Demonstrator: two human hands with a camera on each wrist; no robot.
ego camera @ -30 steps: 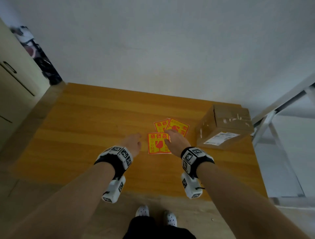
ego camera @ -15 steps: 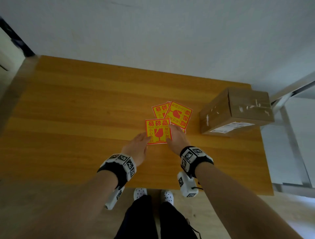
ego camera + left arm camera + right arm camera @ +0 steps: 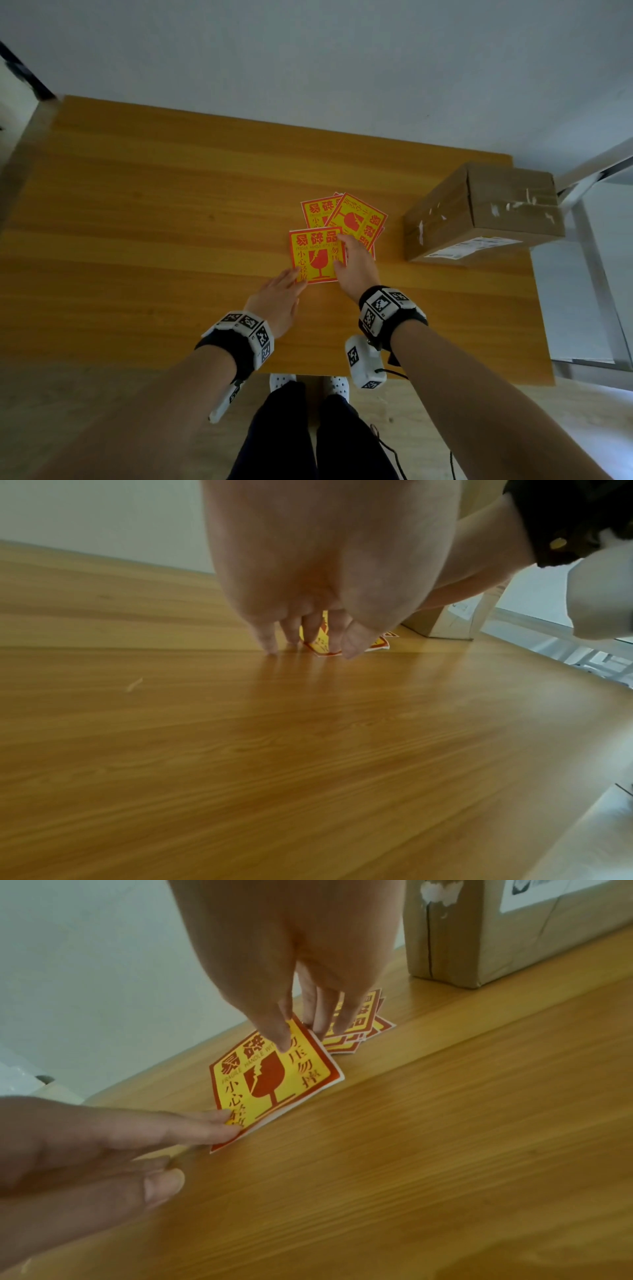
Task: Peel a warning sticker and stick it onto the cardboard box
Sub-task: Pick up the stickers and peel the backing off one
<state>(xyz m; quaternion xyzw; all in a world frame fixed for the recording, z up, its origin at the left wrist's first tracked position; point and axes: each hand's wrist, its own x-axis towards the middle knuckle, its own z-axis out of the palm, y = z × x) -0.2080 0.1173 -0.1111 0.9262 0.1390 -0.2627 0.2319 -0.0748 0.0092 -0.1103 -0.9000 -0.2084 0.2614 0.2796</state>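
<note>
A yellow and red warning sticker (image 3: 313, 255) lies on the wooden table (image 3: 154, 212), in front of a loose pile of more stickers (image 3: 356, 219). My left hand (image 3: 291, 284) has straight fingers, and their tips press the sticker's near left corner (image 3: 236, 1123). My right hand (image 3: 346, 253) pinches the far right corner, thumb (image 3: 282, 1039) on the printed face and the other fingers (image 3: 322, 1020) behind the slightly lifted edge. The cardboard box (image 3: 479, 212) stands to the right, apart from both hands. In the left wrist view the palm (image 3: 325, 561) hides most of the sticker (image 3: 320, 642).
The box (image 3: 514, 934) bears a white shipping label (image 3: 469, 246) and torn tape scraps. A wall runs behind the table. White metal frame bars (image 3: 589, 178) stand past the table's right edge. The person's legs and white shoes (image 3: 308, 383) are at the near edge.
My left hand moved right from beside the sticker onto its near left corner. My right hand stayed on the sticker's far right corner. The head view tilted down.
</note>
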